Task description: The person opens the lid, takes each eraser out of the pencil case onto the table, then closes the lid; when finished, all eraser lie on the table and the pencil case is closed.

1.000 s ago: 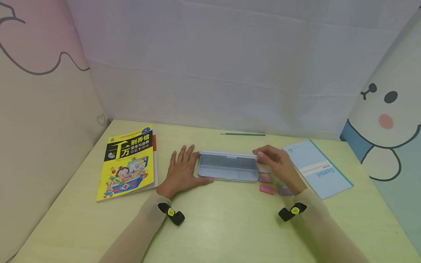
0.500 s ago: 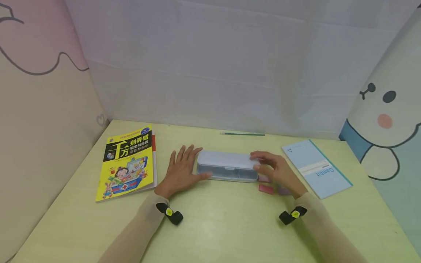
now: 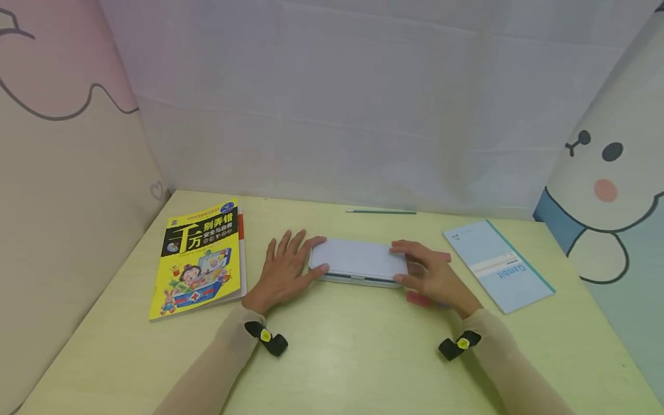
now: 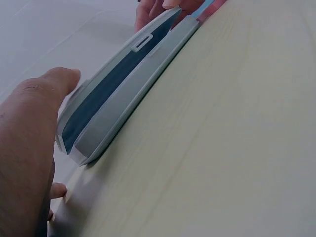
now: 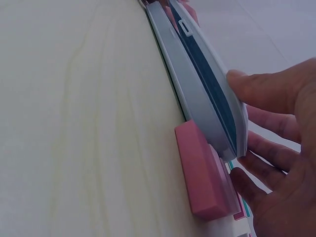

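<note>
A pale pencil case (image 3: 358, 259) lies on the table between the hands. Its lid is tilted down almost onto the base, and a narrow dark gap shows along the front in both wrist views. At the case's left end is my left hand (image 3: 282, 271), fingers spread, thumb (image 4: 64, 79) touching the lid. My right hand (image 3: 433, 274) holds the lid's right end, thumb (image 5: 256, 91) on top and the other fingers bent at its far side and end. Beside that end sits a pink eraser-like block (image 5: 200, 170); more small blocks are partly hidden under the right hand.
A yellow picture book (image 3: 199, 259) lies at the left on top of another book. To the right is a light blue notebook (image 3: 498, 265). Behind the case lies a green pencil (image 3: 381, 211). A white cloth wall (image 3: 337, 115) rises at the table's back edge.
The pencil case's lid has swung forward and down from standing up at the back to nearly closed. My right hand has come down with it; my left thumb now touches the lid.
</note>
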Demonstrator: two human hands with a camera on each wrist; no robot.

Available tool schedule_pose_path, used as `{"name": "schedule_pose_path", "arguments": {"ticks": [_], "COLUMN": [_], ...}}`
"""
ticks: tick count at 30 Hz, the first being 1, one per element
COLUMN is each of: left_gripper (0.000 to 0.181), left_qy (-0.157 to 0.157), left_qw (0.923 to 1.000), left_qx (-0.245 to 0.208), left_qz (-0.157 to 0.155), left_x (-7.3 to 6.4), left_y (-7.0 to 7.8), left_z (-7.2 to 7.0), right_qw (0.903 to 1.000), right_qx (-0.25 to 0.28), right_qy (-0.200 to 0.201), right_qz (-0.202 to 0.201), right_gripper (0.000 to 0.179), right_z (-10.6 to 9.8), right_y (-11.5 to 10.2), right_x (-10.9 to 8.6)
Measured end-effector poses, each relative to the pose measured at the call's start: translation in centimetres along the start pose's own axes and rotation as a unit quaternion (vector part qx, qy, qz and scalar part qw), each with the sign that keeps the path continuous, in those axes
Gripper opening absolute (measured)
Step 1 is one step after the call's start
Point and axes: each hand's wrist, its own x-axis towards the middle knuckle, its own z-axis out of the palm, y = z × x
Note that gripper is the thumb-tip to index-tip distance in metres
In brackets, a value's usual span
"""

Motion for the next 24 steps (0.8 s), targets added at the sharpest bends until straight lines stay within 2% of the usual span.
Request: {"name": "schedule_pose_path", "arguments": {"ticks": [6,17,24], "left_gripper": [0.073,0.073,0.072], "left_qy": [-0.002,-0.015,-0.010], "left_qw": [0.9998,0.9997,0.9996], "left_qx": [0.018,0.020,0.024], "left_qz": [0.001,-0.004,-0.011], "left_x": [0.08,0.23,-0.16], "left_y": [-0.07,0.20,0.52], "left_z": [0.02,0.04,-0.09], "right_qw": [0.9998,0.9993,0.9977], "right_qx": [-0.003,-0.023,-0.046], "right_qy": [-0.001,-0.007,-0.010], "right_qz": [-0.017,-0.030,-0.049], "right_gripper": [0.061,0.064,0.063], "right_z": [0.25,0.13,0.41], "right_y": [0.16,0.35,-0.14], "right_x": [-0.12,-0.56,-0.47]}}
